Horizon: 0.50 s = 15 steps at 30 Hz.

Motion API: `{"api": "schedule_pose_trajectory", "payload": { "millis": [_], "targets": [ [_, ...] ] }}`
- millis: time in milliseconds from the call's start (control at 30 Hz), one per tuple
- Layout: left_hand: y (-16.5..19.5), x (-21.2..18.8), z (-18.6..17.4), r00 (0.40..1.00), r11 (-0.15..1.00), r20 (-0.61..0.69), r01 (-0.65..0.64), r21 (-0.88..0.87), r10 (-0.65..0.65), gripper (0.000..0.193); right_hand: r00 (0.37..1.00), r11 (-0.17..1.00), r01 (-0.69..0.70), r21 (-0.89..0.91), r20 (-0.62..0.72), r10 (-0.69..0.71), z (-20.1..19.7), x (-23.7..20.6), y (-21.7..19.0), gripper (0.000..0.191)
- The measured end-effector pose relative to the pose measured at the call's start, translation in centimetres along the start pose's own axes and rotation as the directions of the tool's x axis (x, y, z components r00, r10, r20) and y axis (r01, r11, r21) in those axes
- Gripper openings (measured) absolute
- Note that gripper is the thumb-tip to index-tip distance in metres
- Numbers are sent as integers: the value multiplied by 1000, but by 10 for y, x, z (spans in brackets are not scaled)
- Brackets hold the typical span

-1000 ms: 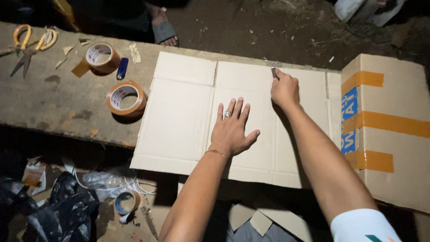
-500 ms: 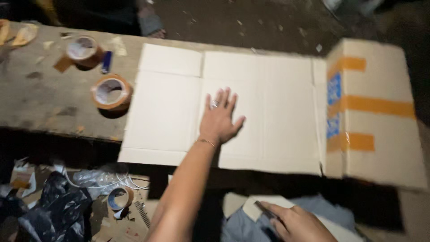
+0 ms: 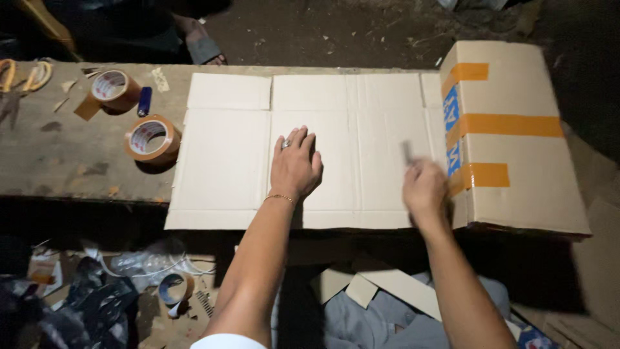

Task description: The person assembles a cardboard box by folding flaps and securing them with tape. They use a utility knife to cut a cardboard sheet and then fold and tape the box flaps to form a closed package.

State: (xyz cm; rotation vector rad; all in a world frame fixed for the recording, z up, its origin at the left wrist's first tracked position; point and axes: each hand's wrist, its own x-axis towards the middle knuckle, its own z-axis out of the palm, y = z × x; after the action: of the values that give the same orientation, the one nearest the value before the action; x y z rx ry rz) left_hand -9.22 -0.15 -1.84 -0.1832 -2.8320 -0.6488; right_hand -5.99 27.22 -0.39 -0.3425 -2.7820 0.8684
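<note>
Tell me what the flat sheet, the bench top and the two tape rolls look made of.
Flat sheet under the left hand: corrugated cardboard, matte tan, with pressed fold lines and cut flaps. Bench top: probably rough wood or worn board, grey-brown, stained; hard to tell in this light. Tape rolls: glossy brown plastic packing tape on pale card cores.

A flattened cardboard sheet [image 3: 232, 168] lies on the desk [image 3: 58, 155]. At its 3 o'clock a taped box [image 3: 523, 174] overlaps its edge. At 9 o'clock sit two tape rolls [image 3: 150, 137], a lighter [image 3: 144, 101] between them.
</note>
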Motion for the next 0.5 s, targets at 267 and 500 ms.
{"api": "schedule_pose_trajectory", "payload": {
  "millis": [267,500],
  "targets": [
    [-1,1,0,999,1000,-47,-9,25,10,47,882,901,429,-63,246,-402,37,-11,-38,52],
    [-2,-1,1,994,997,-95,-50,63,56,42,862,865,483,-137,245,-443,70,-9,-33,49]
  ]
}}
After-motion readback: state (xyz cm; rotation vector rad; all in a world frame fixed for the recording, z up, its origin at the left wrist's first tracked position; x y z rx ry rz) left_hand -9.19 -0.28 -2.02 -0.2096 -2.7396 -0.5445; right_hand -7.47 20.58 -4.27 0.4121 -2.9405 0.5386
